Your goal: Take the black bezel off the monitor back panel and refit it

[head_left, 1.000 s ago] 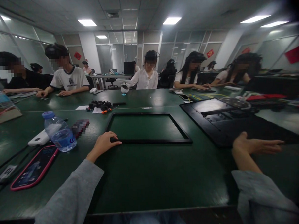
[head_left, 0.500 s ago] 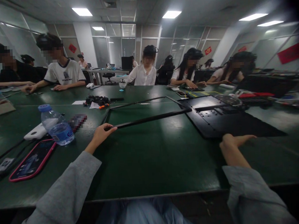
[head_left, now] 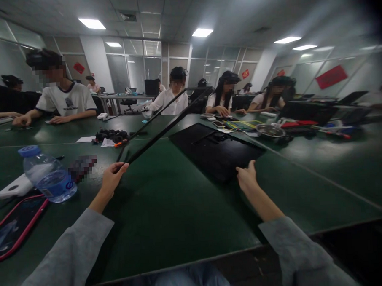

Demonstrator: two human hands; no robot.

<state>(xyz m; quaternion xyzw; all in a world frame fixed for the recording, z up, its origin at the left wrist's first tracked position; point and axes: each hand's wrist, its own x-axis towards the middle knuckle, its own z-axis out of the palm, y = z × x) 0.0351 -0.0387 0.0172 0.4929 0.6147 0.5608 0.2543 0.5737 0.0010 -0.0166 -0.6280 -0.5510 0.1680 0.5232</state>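
My left hand (head_left: 112,180) pinches the near corner of a thin black rectangular frame (head_left: 165,129), which looks like a screen bezel. The frame is tilted, its far end raised above the table, and its middle is an open gap. To the right, a flat black panel (head_left: 221,160) with a recessed part near its far side sits low over the green table. My right hand (head_left: 248,180) grips the panel's near right edge, thumb pointing up and fingers partly hidden. Whether the panel is fully resting on the table I cannot tell.
At left are a water bottle (head_left: 50,178), a pink-edged phone (head_left: 19,224) and a white power strip (head_left: 18,186). Dark small parts (head_left: 111,136) lie further back. A metal bowl (head_left: 270,131) and tools stand beyond the panel. Several people sit across the green table (head_left: 169,228).
The frame's far end has swung up and left, away from the panel. The panel, with my right hand on it, now appears further left and turned. My view has shifted right.
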